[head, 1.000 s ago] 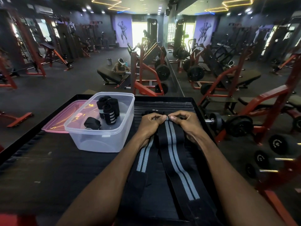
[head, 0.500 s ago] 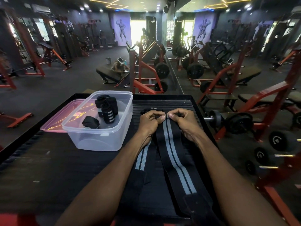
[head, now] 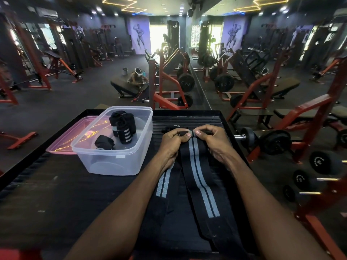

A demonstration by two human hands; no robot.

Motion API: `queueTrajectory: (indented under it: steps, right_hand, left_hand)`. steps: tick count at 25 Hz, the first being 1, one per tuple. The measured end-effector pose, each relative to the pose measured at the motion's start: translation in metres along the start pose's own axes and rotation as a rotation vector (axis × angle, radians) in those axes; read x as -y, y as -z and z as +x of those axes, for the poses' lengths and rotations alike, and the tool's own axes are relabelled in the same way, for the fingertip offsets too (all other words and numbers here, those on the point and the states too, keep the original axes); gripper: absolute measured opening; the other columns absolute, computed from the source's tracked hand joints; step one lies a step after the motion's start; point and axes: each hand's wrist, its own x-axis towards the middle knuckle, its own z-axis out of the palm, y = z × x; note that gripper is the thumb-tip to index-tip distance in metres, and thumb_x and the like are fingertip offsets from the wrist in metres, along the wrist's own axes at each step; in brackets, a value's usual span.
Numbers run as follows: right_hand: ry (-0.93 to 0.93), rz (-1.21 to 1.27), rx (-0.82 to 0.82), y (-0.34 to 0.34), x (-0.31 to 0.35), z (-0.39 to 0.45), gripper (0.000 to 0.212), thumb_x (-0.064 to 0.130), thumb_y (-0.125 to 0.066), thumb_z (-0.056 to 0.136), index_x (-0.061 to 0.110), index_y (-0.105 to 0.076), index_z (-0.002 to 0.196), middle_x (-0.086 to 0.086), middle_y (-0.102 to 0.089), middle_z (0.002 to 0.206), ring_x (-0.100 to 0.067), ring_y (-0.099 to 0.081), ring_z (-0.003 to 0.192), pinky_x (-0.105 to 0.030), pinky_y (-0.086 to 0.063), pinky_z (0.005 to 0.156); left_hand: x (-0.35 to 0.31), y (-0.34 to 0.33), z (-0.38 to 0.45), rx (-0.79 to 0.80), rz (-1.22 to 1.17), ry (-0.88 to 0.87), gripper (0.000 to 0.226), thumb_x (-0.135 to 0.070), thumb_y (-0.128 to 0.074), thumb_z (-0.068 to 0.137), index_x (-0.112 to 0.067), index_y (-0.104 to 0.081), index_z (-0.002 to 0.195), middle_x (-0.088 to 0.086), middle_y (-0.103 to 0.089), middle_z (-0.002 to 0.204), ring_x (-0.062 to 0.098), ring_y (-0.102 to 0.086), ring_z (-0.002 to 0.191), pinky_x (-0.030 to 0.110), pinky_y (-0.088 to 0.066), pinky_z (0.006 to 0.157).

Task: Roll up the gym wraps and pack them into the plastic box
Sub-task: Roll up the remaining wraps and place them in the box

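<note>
A long black gym wrap with grey stripes (head: 199, 177) lies flat on the black table (head: 56, 194), running toward me. My left hand (head: 173, 141) and my right hand (head: 214, 141) pinch its far end, which is curled into a small tight roll between my fingertips. A second striped wrap (head: 163, 182) lies flat under my left forearm. The clear plastic box (head: 114, 162) stands open to the left of my hands. Inside it are rolled wraps (head: 123, 126) standing upright and a smaller black roll (head: 104, 142).
The pink lid (head: 62, 145) lies behind and left of the box. Another black wrap (head: 172, 127) lies just beyond my hands. The table's right edge borders a mirror wall reflecting dumbbells (head: 262, 139) and red benches. Gym machines fill the floor beyond.
My fingers have turned the wrap's far end over into a slightly thicker roll. Both hands stay in about the same place on the table.
</note>
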Motion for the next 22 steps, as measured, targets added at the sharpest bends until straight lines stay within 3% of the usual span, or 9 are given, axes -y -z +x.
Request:
queueTrajectory:
  steps: [4,6,8,11,14,17,22]
  right_hand:
    - [0.035,0.087,0.027,-0.0025,0.0021,-0.0031,0.020,-0.007,-0.071,0.083,0.012,-0.076,0.084,-0.017,-0.074,0.101,-0.035,-0.068,0.109,-0.042,-0.055,0.099]
    - [-0.012,0.117,0.052,-0.0024,-0.0008,-0.0013,0.014,-0.001,-0.072,0.085,0.012,-0.076,0.086,-0.015,-0.074,0.102,-0.034,-0.068,0.110,-0.045,-0.054,0.100]
    - [-0.069,0.040,0.071,-0.0007,-0.0010,-0.0002,0.004,0.016,-0.073,0.088,0.016,-0.078,0.087,-0.011,-0.076,0.102,-0.032,-0.069,0.107,-0.048,-0.056,0.095]
    - [-0.013,-0.107,0.042,0.0002,0.0020,-0.0016,0.007,0.015,-0.070,0.091,0.014,-0.076,0.094,-0.004,-0.075,0.099,-0.019,-0.069,0.098,-0.032,-0.055,0.082]
    - [0.102,-0.100,-0.004,0.0017,0.0065,-0.0059,0.012,0.003,-0.072,0.087,0.011,-0.076,0.095,0.001,-0.075,0.096,-0.008,-0.068,0.092,-0.021,-0.052,0.081]
    - [0.103,-0.097,0.006,0.0019,0.0057,-0.0064,0.018,-0.001,-0.072,0.084,0.013,-0.076,0.095,0.003,-0.075,0.098,-0.006,-0.068,0.095,-0.019,-0.052,0.085]
    - [0.012,-0.141,0.001,-0.0052,0.0080,-0.0088,0.008,0.019,-0.070,0.092,0.019,-0.076,0.097,0.008,-0.074,0.095,-0.004,-0.067,0.090,-0.026,-0.055,0.076]
  left_hand:
    - [0.0005,-0.0028,-0.0024,0.009,-0.031,0.066,0.018,-0.020,-0.073,0.089,-0.003,-0.076,0.095,0.016,-0.077,0.095,0.030,-0.074,0.093,0.042,-0.058,0.090]
    - [-0.0005,-0.0020,-0.0026,-0.035,0.017,0.013,0.005,-0.013,-0.073,0.088,-0.009,-0.076,0.087,0.012,-0.078,0.088,0.025,-0.074,0.086,0.042,-0.058,0.090]
    - [-0.0003,-0.0008,-0.0030,-0.036,0.033,-0.038,0.010,-0.004,-0.072,0.086,-0.013,-0.076,0.085,0.007,-0.078,0.087,0.020,-0.073,0.086,0.038,-0.058,0.090]
    - [0.0020,-0.0001,-0.0019,-0.047,0.083,-0.105,0.018,0.001,-0.073,0.083,-0.016,-0.076,0.088,0.008,-0.076,0.099,0.023,-0.071,0.099,0.035,-0.056,0.093]
    - [0.0037,-0.0016,-0.0021,-0.003,0.024,-0.033,0.015,-0.013,-0.077,0.084,-0.008,-0.075,0.098,0.012,-0.076,0.102,0.024,-0.072,0.100,0.037,-0.055,0.095]
    - [0.0070,-0.0002,0.0008,0.005,0.088,0.033,0.026,-0.029,-0.073,0.089,-0.007,-0.075,0.101,0.012,-0.078,0.097,0.026,-0.074,0.095,0.040,-0.057,0.090]
    - [0.0041,0.0014,-0.0006,-0.079,0.150,-0.062,0.008,-0.012,-0.070,0.090,-0.010,-0.072,0.097,0.006,-0.077,0.093,0.019,-0.072,0.089,0.032,-0.058,0.083]
